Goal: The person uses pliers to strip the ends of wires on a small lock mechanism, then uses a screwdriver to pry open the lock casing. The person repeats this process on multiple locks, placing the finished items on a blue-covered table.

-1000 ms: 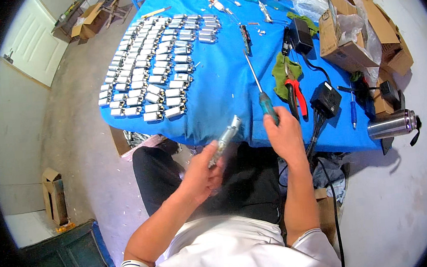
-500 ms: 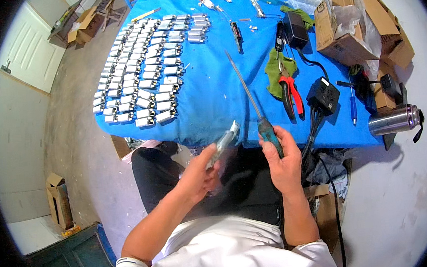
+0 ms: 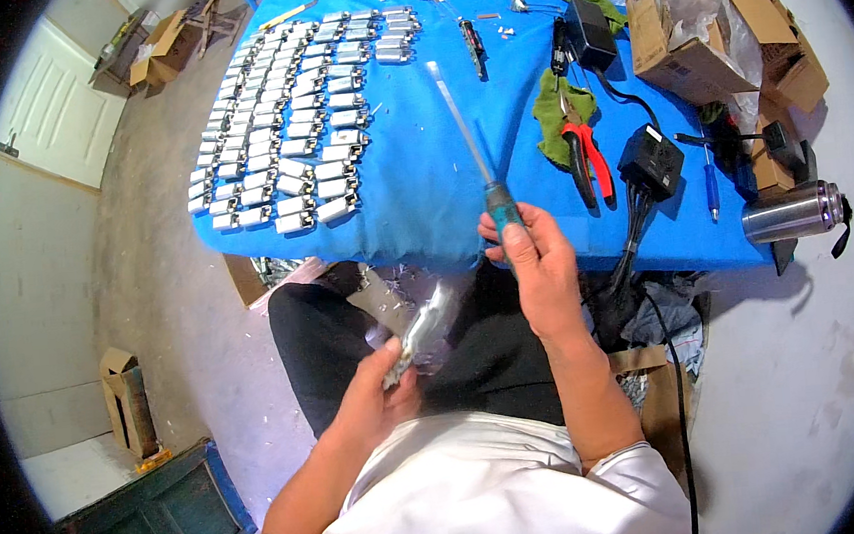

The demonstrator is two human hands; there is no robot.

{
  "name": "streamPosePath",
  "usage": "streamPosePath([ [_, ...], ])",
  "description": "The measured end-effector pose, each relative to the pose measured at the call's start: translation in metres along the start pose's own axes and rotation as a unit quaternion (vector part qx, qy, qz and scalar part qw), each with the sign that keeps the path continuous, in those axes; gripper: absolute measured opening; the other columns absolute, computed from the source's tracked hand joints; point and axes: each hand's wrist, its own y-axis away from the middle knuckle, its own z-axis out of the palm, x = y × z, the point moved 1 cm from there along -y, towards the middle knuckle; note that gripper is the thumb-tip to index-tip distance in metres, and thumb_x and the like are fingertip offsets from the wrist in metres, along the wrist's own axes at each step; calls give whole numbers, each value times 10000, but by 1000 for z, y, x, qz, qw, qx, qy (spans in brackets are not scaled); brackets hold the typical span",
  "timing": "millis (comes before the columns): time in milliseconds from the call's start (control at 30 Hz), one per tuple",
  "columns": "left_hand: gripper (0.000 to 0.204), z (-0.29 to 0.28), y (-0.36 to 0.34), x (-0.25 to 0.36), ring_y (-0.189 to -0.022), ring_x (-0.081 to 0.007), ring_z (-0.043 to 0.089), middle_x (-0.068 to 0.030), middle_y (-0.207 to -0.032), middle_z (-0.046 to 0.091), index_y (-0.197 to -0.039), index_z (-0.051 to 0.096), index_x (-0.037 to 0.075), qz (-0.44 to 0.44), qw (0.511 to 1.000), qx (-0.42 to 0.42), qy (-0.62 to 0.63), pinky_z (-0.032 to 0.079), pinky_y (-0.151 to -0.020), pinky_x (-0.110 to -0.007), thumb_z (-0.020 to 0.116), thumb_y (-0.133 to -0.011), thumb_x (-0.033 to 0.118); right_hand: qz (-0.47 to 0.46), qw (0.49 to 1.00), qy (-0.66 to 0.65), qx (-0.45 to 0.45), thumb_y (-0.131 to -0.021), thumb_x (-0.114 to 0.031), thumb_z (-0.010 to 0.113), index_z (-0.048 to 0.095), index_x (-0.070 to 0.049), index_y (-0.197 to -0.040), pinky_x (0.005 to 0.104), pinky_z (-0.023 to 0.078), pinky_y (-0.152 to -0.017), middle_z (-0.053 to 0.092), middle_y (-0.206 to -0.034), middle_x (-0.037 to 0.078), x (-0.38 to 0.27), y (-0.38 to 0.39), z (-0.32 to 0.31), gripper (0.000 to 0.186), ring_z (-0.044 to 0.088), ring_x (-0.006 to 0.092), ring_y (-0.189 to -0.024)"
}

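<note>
Low over my lap, my left hand (image 3: 378,383) is closed round a silvery, elongated piece (image 3: 423,322), smeared by motion; its exact kind is unclear. My right hand (image 3: 543,263) grips a screwdriver (image 3: 502,206) by its teal handle at the table's near edge. The long metal shaft points away and slightly left over the blue cloth (image 3: 412,198), its tip apart from anything. Left of it, many small silver-white metal-cased parts (image 3: 294,204) lie in rows on the cloth.
Red-and-black pliers (image 3: 587,159) rest on a green rag (image 3: 551,117). Right of them sit a black power strip block (image 3: 651,161) with cables, a blue pen (image 3: 712,192) and a steel flask (image 3: 792,212). Cardboard boxes (image 3: 681,56) stand at the far right.
My left hand has drawn the silvery piece down and left, off the table edge toward my lap. My right hand has moved the screwdriver up and slightly left.
</note>
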Motion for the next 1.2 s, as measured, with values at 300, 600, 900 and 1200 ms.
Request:
streamPosePath([
  [300,471,54,-74,73,-354,-82,242,71,-425,243,-653,493,144,78,996,37,-29,202,-384,-256,507,-942,516,-7,992,-97,84,-967,-212,543,456,22,-1312,286,521,-720,640,-1058,132,-8,23,-25,426,633,164,-861],
  [600,459,50,-85,60,-382,-75,217,75,-466,264,-696,493,138,72,991,92,-72,182,-399,-247,537,-924,534,28,997,57,38,-916,-167,625,511,21,-1300,259,494,-763,640,-1046,97,-5,59,-51,442,595,117,-855],
  [900,435,41,-73,55,-410,-65,203,89,-508,259,-750,492,149,37,988,125,-88,199,-439,-239,519,-931,543,27,984,172,-31,-932,-214,620,545,10,-1275,233,491,-665,660,-950,93,2,91,-53,417,575,90,-727],
  [1200,439,45,-74,49,-407,-53,230,88,-508,264,-760,475,125,32,988,119,-88,205,-415,-226,570,-908,527,3,970,241,-14,-933,-229,613,571,12,-1228,247,500,-643,638,-884,67,8,111,-66,383,590,95,-700],
])
